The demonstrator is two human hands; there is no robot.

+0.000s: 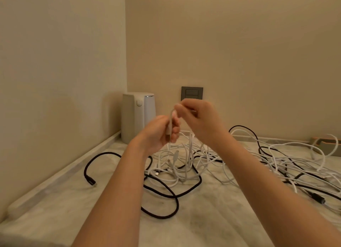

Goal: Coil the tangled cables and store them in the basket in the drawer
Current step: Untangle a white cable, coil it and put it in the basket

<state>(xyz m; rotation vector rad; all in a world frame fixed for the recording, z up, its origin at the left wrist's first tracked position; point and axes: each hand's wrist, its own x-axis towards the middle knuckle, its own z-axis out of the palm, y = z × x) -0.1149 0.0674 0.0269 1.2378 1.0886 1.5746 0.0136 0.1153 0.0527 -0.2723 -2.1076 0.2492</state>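
white cable (170,124) end held up above the tangle (212,163), both hands on it: left hand (156,134) curled round it, right hand (199,117) pinching the top. Rest trails down into the white/black heap on the tabletop (55,200). Reads as step one, freeing a single lead. Next: draw it clear of the black cable (162,193) loops without snagging, then coil. No basket or drawer in view

1. Kettle (138,115): white, upright, lid closed. Stands on the countertop (212,219) in the corner where the two walls meet.
2. Switch plate (192,93): dark grey, rectangular. Set in the rear wall (239,43), just right of the kettle.
3. Countertop: pale, marble-patterned, with a raised lip along the walls.
4. Grey-green object (320,142) with an orange upper edge: far right, against the rear wall. Type cannot be determined.
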